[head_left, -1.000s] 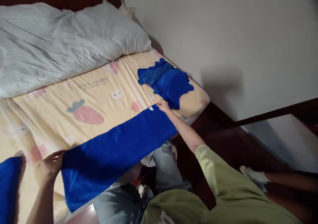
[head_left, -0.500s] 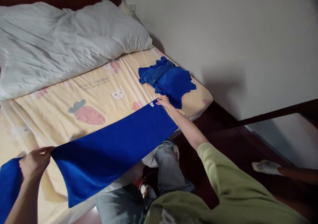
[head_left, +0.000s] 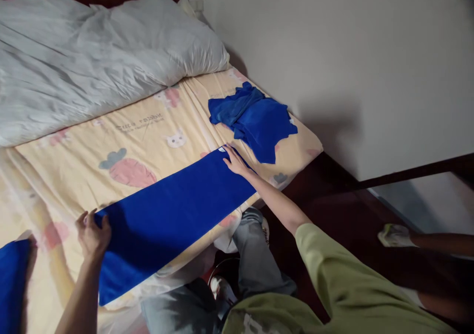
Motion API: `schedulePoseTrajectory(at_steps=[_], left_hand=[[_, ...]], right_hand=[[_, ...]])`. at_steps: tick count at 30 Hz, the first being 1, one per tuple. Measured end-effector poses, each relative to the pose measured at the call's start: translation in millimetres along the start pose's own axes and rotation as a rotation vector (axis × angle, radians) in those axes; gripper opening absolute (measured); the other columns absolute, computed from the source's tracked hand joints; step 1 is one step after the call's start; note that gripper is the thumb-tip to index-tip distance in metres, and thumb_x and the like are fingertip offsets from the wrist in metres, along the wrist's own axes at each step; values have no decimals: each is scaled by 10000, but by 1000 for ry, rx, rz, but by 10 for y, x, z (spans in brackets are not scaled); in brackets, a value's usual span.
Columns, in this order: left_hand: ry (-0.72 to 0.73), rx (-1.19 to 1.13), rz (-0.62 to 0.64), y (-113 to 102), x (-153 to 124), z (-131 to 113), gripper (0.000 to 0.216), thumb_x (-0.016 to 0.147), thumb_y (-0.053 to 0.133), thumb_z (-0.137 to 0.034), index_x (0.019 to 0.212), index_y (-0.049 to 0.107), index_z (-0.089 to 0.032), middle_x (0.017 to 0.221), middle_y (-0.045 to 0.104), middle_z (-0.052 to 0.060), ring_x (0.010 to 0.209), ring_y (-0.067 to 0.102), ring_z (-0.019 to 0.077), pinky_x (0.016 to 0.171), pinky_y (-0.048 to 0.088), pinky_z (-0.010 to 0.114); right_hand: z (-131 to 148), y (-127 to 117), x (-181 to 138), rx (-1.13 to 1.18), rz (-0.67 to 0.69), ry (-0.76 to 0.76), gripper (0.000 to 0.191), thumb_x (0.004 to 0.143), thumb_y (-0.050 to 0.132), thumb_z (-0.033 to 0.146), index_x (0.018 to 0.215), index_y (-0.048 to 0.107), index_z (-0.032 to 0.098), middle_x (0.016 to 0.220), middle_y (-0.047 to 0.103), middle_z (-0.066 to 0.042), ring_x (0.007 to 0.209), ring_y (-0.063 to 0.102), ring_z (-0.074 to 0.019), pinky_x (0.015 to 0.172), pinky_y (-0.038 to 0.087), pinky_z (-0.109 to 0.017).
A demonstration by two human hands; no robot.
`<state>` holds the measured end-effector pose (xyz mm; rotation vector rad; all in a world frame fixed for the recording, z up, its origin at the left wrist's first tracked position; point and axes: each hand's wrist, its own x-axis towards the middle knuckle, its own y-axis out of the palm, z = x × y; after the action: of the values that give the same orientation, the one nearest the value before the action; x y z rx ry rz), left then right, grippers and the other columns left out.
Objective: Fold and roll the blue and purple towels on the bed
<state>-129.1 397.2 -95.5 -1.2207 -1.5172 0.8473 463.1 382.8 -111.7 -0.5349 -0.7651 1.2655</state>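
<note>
A long blue cloth (head_left: 177, 208), towel-like, lies spread along the near edge of the bed, with a small white tag at its far right corner. My left hand (head_left: 93, 232) rests at the cloth's left end, fingers apart, touching its far corner. At the other end my right hand (head_left: 236, 162) lies on the cloth beside the tag with its fingers stretched out. Beyond that hand sits a rumpled pile of blue cloth (head_left: 259, 121). More blue cloth (head_left: 14, 279) shows at the left edge, partly out of frame.
The bed wears a yellow sheet (head_left: 133, 141) printed with carrots and rabbits. A grey-white quilt or pillow (head_left: 111, 57) lies bunched near the dark headboard. A wall (head_left: 344, 52) stands on the right. Another person's foot (head_left: 394, 236) is on the dark floor at right.
The cloth, held up by both corners before, has come down flat on the bed. Both hands have let go of its corners and spread their fingers; my left hand has shifted right.
</note>
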Motion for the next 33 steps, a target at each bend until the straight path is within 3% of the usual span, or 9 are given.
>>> schedulePoseTrajectory(at_steps=[3, 6, 8, 12, 17, 21, 24, 28, 33], left_hand=[[77, -46, 59, -10, -284, -143, 680, 976, 371, -491, 1448, 498, -19, 1561, 370, 263, 1469, 342, 393, 1190, 325, 543], [98, -37, 47, -99, -717, -239, 692, 1003, 324, -482, 1475, 469, 3, 1602, 302, 282, 1527, 219, 399, 1232, 223, 559], [109, -34, 54, -165, -1067, -293, 674, 1009, 318, -468, 1520, 424, -42, 1634, 264, 247, 1546, 176, 372, 1238, 199, 560], [74, -9, 101, -268, -1631, -407, 660, 1016, 285, -438, 1563, 371, -78, 1641, 270, 220, 1551, 176, 349, 1239, 189, 566], [-44, 42, 91, -355, -1845, -535, 677, 1009, 266, -439, 1557, 384, -58, 1641, 259, 232, 1550, 169, 368, 1237, 185, 583], [-162, 79, 44, -374, -2031, -544, 687, 1000, 301, -426, 1588, 319, -71, 1644, 249, 233, 1551, 174, 360, 1231, 197, 589], [-170, 91, 25, -365, -2172, -518, 685, 1003, 282, -412, 1589, 309, -58, 1650, 239, 226, 1550, 191, 338, 1248, 170, 554], [-151, 96, 34, -342, -2209, -483, 695, 1007, 262, -423, 1572, 333, -24, 1649, 232, 234, 1543, 207, 349, 1247, 170, 554], [-170, 83, -27, -301, -2213, -521, 675, 996, 311, -402, 1589, 321, -80, 1657, 241, 198, 1547, 207, 325, 1249, 169, 542]], right_hand=[[100, -99, -340, -167, 89, -88, 557, 1006, 443, 295, 1558, 398, 236, 1675, 263, -56, 1546, 259, -233, 1280, 224, -477], [101, -262, -805, -249, 20, -23, 543, 1043, 348, 343, 1566, 385, 203, 1670, 273, -66, 1557, 225, -227, 1279, 227, -475], [56, -362, -1153, -289, -28, 11, 558, 1056, 292, 361, 1581, 353, 182, 1666, 281, -74, 1560, 212, -215, 1282, 212, -468], [-23, -487, -1653, -422, 111, 6, 591, 1049, 305, 397, 1601, 305, 185, 1665, 276, -71, 1566, 188, -219, 1288, 143, -484], [39, -516, -1734, -517, 176, 50, 602, 1039, 314, 398, 1605, 294, 196, 1675, 233, -63, 1570, 169, -221, 1284, 135, -481], [58, -447, -1803, -552, 125, 120, 624, 1038, 285, 437, 1608, 285, 182, 1676, 226, -82, 1565, 193, -241, 1272, 155, -504], [22, -388, -1884, -587, 79, 153, 634, 1042, 246, 447, 1613, 268, 171, 1679, 219, -89, 1567, 186, -240, 1273, 132, -522], [-22, -343, -1898, -608, 114, 152, 641, 1040, 233, 449, 1612, 267, 162, 1681, 215, -90, 1568, 180, -240, 1271, 141, -534], [-34, -339, -1891, -628, 98, 146, 652, 1036, 230, 454, 1614, 259, 153, 1684, 200, -99, 1570, 172, -246, 1270, 145, -534]])
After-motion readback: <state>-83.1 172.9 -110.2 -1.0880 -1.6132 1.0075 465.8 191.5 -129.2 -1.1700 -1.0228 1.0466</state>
